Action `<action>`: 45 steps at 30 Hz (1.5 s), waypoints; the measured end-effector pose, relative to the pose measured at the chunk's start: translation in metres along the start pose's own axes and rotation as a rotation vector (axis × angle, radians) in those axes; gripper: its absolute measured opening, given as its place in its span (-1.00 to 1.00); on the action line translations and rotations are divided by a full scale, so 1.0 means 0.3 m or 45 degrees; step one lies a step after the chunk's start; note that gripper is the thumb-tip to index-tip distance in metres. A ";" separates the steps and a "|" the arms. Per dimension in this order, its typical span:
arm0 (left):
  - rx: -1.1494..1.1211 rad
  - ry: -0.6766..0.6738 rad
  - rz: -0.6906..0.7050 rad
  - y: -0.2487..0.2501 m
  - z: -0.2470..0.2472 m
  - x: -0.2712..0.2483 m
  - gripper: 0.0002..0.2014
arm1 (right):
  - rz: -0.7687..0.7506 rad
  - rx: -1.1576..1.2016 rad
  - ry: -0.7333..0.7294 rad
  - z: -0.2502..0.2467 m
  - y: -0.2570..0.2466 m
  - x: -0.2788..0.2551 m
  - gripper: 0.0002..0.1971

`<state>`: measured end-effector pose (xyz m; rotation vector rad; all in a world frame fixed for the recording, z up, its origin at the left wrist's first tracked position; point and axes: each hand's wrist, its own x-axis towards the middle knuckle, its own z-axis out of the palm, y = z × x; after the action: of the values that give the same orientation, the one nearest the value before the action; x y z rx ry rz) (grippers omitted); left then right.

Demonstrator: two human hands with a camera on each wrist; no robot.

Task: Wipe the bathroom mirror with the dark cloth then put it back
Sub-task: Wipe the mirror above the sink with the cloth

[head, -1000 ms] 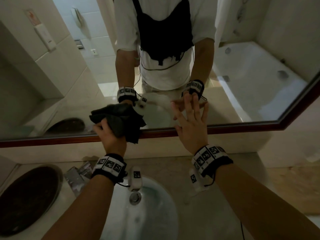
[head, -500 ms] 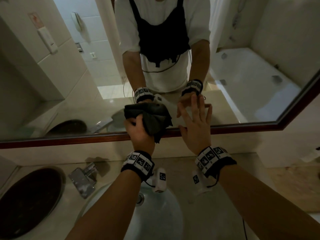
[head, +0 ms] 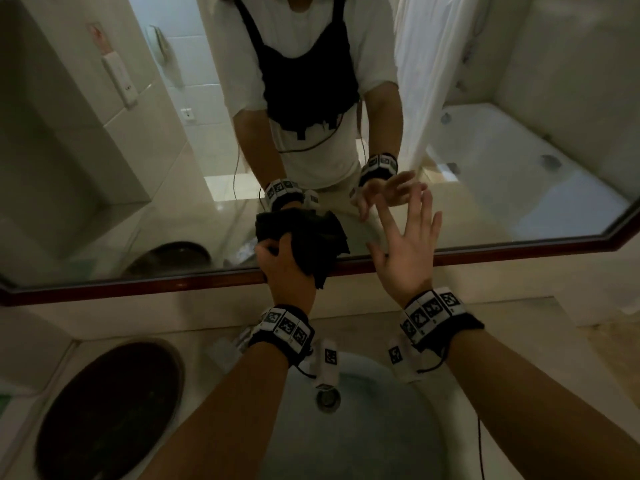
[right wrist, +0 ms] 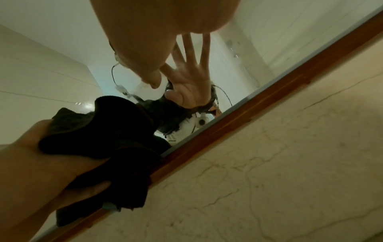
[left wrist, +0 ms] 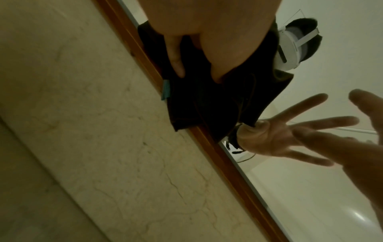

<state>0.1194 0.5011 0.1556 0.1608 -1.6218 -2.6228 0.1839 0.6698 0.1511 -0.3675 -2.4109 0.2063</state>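
My left hand [head: 284, 265] grips the bunched dark cloth [head: 311, 239] and holds it against the lower part of the mirror [head: 145, 174], with a fold hanging over the wooden frame [head: 138, 282]. The left wrist view shows my fingers [left wrist: 175, 57] curled into the dark cloth [left wrist: 207, 101] at the frame. My right hand [head: 407, 252] is open just to the right, fingers spread and straight, close to the glass. In the right wrist view the spread right hand [right wrist: 145, 49] and the cloth [right wrist: 107, 139] both appear beside the mirror frame [right wrist: 248, 111].
Below my arms lies a white sink basin [head: 363, 427] with a metal drain [head: 327, 398]. A dark round tray [head: 110, 410] rests on the marble counter [head: 519, 358] at the left. The mirror reflects a person, a bathtub and a shower curtain.
My left hand slid the cloth to the right along the mirror's lower edge, toward my right hand. The right hand stayed near the glass with fingers spread.
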 end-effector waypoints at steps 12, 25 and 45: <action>0.657 0.076 0.230 0.079 -0.248 0.160 -0.74 | 0.084 -0.029 0.094 0.124 -0.097 0.035 0.01; 1.021 0.300 0.711 0.158 -0.476 0.322 -0.64 | 0.017 0.057 0.178 0.174 -0.072 0.040 0.00; 0.028 0.146 0.178 0.097 -0.215 0.193 -0.80 | -0.121 0.060 0.151 0.024 0.093 0.015 -0.19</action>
<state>0.0691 0.4250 0.1497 0.1882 -1.5654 -2.4459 0.1817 0.6975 0.1417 -0.2361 -2.2960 0.1933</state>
